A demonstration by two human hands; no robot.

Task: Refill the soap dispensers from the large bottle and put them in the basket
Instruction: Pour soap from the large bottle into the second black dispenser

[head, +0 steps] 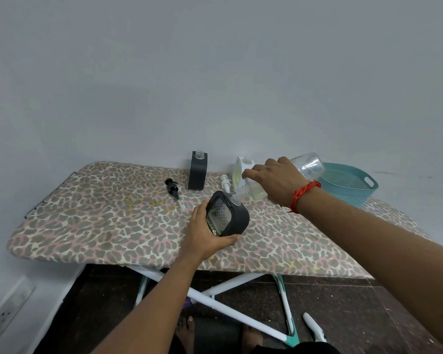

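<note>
My left hand (205,235) grips a black soap dispenser (228,214), tilted, its open neck pointing up and right. My right hand (276,181) holds the large clear bottle (308,164) tipped down, its mouth at the dispenser's neck; pale yellowish liquid shows near the mouth. A second black dispenser (198,171) stands open-necked at the back of the board. A white dispenser (242,172) stands behind my right hand, partly hidden. A black pump head (173,189) and a white pump head (225,182) lie loose on the board. The teal basket (351,185) sits at the right.
Everything rests on an ironing board with a leopard-print cover (113,221), pushed against a pale wall. Its white crossed legs (230,312) stand on dark floor below. A wall socket (8,310) is at the lower left. My bare feet show at the bottom.
</note>
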